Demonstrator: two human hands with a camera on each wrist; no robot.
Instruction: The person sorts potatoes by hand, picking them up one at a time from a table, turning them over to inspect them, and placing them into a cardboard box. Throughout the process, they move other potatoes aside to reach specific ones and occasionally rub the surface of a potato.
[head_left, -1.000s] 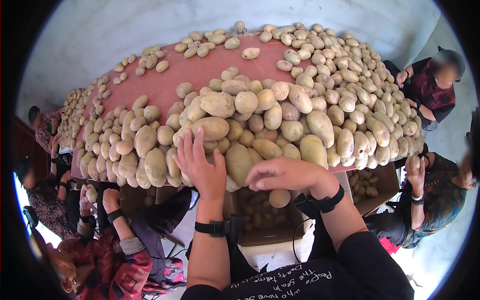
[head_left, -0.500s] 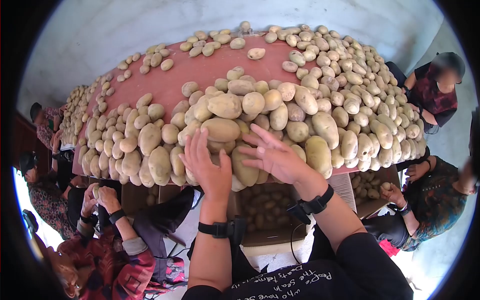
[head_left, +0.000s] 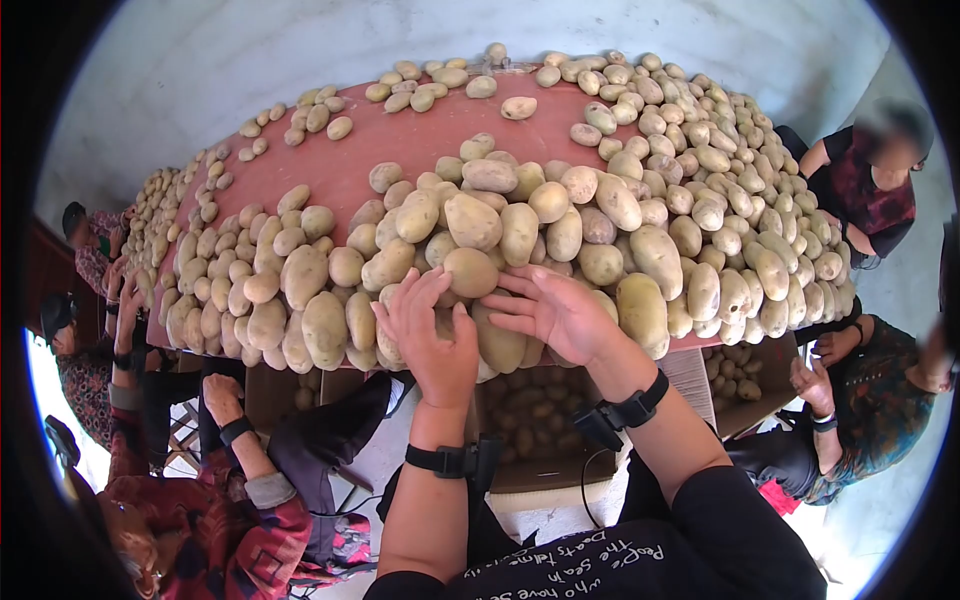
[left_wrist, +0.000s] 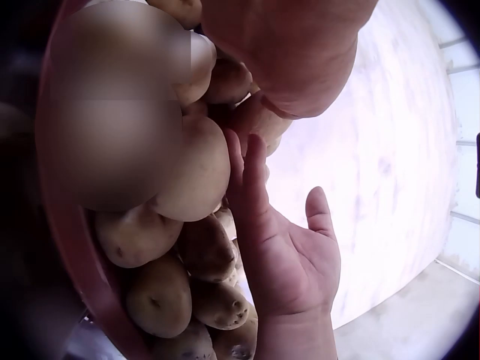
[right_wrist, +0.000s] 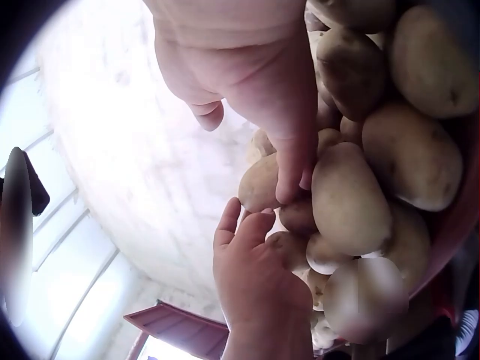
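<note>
Low on the front slope of a big potato heap, a tan potato (head_left: 472, 272) lies between my two hands. My left hand (head_left: 428, 330) is at its left side, fingers extended and slightly bent, fingertips right at the skin. From the right, my right hand (head_left: 560, 318) reaches in with spread, mostly straight fingers at the potato's other side. Below them, a larger potato (head_left: 500, 345) is partly covered by the hands. In the right wrist view, fingers of both hands meet at a potato (right_wrist: 261, 184). The right palm (left_wrist: 289, 259) faces sideways in the left wrist view.
Potatoes cover much of the red tabletop (head_left: 400, 140), heaped to its front edge. Under that edge stands a cardboard box (head_left: 545, 472) of potatoes, with another box (head_left: 765, 385) to the right. Other people sit close on both sides, including one in a red patterned top (head_left: 235, 540).
My right hand first swung up to the heap with its fingers spreading, then closed in on the left hand. The potato between them has shifted right and toward me, and the one above it has turned.
</note>
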